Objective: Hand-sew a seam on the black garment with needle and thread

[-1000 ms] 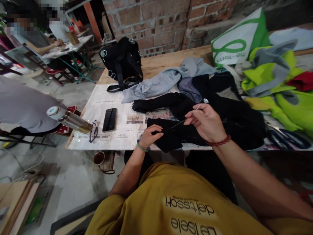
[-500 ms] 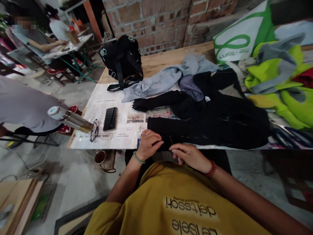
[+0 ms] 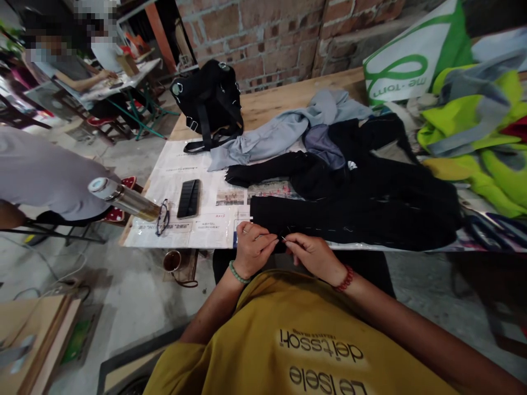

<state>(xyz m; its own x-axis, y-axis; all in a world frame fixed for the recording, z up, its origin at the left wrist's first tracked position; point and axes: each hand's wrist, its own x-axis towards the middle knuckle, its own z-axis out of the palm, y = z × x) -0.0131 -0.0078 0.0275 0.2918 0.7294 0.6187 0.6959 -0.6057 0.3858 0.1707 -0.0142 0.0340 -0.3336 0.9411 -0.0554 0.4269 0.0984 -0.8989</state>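
A black garment with white basting stitches lies along the table's near edge, one end at my hands. My left hand, with a green bead bracelet, pinches the edge of this black cloth between thumb and fingers. Close on its right, my right hand, with a red bracelet, pinches a thin needle whose tip points at the cloth by my left fingertips. Whether the needle has entered the cloth I cannot tell. The thread is too fine to make out.
On the newspaper-covered table lie a phone, glasses and a steel bottle. A black backpack, grey cloth, yellow-green clothes and scissors lie farther out. A person sits at left.
My right hand has moved left and closer to my left hand. The needle, upright before, now slants near my left fingertips. The view has shifted slightly.
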